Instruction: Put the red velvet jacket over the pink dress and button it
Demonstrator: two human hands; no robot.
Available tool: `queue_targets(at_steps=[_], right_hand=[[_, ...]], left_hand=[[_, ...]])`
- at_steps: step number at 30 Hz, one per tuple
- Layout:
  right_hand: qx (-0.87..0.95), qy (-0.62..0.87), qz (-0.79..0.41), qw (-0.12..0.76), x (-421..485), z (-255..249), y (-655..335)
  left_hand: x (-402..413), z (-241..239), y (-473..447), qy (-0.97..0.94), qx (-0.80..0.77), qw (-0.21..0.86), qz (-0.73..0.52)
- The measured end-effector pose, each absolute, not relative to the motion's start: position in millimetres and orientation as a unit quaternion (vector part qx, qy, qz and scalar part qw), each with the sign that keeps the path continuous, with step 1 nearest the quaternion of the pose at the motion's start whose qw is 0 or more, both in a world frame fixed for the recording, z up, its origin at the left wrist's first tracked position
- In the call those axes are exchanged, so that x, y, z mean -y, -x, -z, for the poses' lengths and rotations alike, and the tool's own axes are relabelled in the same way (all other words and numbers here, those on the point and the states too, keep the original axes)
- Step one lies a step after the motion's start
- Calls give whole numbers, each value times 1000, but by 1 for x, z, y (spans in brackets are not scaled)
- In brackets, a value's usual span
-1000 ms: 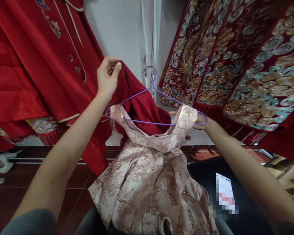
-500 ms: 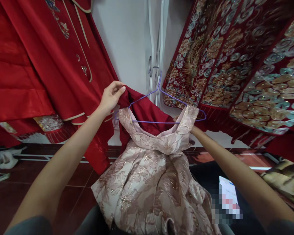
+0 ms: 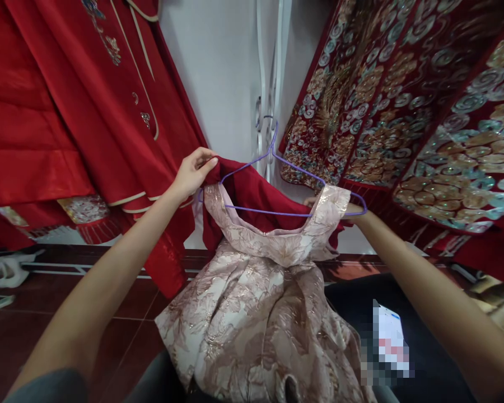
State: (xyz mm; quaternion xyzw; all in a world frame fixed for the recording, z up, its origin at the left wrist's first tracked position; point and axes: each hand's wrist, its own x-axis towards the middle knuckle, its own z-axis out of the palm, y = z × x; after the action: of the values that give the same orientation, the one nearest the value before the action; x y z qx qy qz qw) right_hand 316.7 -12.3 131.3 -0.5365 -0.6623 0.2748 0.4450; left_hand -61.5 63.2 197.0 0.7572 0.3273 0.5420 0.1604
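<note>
A pale pink brocade dress (image 3: 260,313) hangs from a thin purple wire hanger (image 3: 285,212) in front of me. Behind it a dark red garment (image 3: 252,193) is draped over the same hanger. My left hand (image 3: 192,174) pinches the red cloth at the hanger's left end, fingers closed. My right hand (image 3: 353,210) is mostly hidden behind the dress's right shoulder strap, gripping the hanger's right end. The hanger's hook (image 3: 271,131) sits by a white upright rack (image 3: 271,84).
Red embroidered robes (image 3: 79,101) hang on the left. Heavily sequinned dark red garments (image 3: 415,101) hang on the right. A phone (image 3: 388,344) lies on a black surface at lower right. Dark red floor tiles (image 3: 33,324) and white shoes (image 3: 4,274) are at the left.
My left hand has come down with the red cloth from above the hanger to its left end. The view has shifted slightly; my right hand stays at the right end.
</note>
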Motion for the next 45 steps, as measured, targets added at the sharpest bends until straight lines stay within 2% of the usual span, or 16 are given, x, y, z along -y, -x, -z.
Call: queue_targets(at_steps=[4,9,13,16,19,22,24,30,34,38,45], right_hand=[[684,528,-212,456,6,-156,-338],[697,507,18,507,20,-175,-353],[657,530,126,521,34,-179,-341],[639,555,194,496,48,-186,-328],[638,599,239,422,64,-192,-316],[651,638,209,353,72,-191,-309],[660,647,163,344,69,-184,-309],[685,594,42,420,51,-153,-311],[671,571,15,473,46,-141,-299],[668,548,-40,502,43,-138,-267],[747,394,-237,479,44,-125,-199]], left_hand=[[-59,-195,62,-775,-332,160,-514],[-57,-192,56,-829,-329,108,-438],[-56,-193,58,-844,-345,72,-403],[-55,-196,64,-863,-352,63,-356],[-57,-198,73,-873,-379,-6,-305],[-58,-194,84,-856,-441,-101,-252],[-56,-188,92,-829,-488,-133,-240],[-41,-171,102,-804,-518,-152,-249],[-33,-167,88,-793,-531,-164,-249],[-20,-158,50,-791,-517,-123,-304],[13,-140,-24,-861,-385,85,-322]])
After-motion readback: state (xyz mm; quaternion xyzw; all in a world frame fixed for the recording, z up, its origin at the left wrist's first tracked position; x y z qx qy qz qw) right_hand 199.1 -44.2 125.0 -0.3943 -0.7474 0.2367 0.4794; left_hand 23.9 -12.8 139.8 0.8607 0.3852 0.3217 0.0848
